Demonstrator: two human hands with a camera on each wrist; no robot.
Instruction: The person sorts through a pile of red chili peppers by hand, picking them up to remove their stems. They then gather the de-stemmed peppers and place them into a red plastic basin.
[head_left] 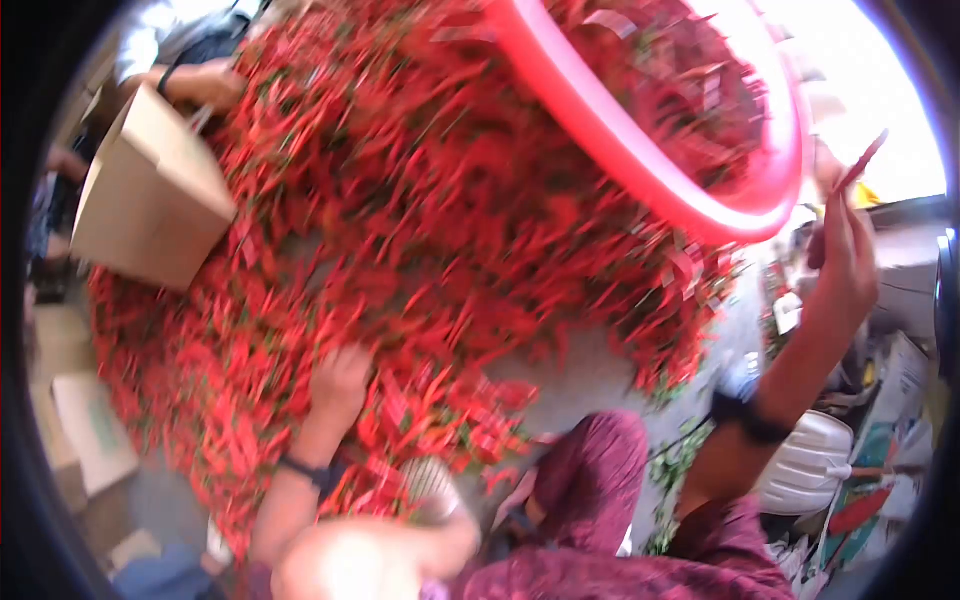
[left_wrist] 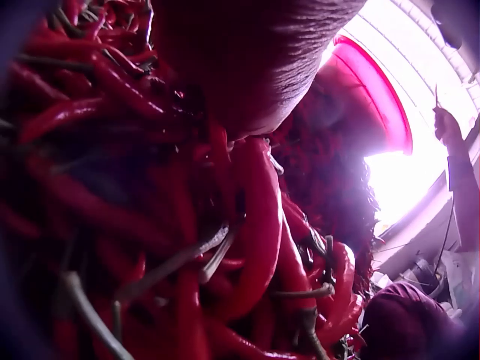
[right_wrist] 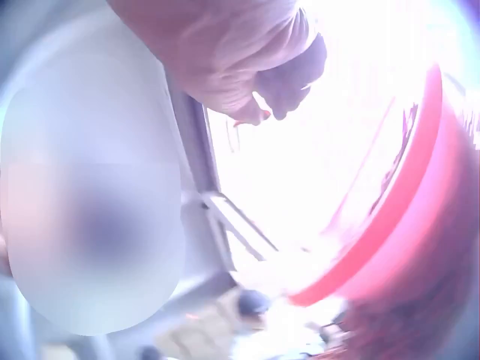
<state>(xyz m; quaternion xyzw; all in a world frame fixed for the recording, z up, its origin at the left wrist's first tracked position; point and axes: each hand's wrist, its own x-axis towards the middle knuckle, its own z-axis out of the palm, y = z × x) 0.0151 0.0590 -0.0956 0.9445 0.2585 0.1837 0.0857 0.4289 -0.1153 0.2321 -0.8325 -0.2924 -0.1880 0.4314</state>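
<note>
Red chili peppers with green stems lie in a wide heap. My left hand rests on the heap's near part, blurred. In the left wrist view the hand is right over glossy chilies, its fingers hidden. Raised at the far right, my right hand pinches a dark red chili at the fingertips. The right wrist view shows that hand against bright light, fingers bent, with a small red tip by them.
A pink-red round tub is tilted over the heap at upper right. A cardboard box stands at the left, near another person's hand. Green stems lie beside my knee; a white plastic item is at lower right.
</note>
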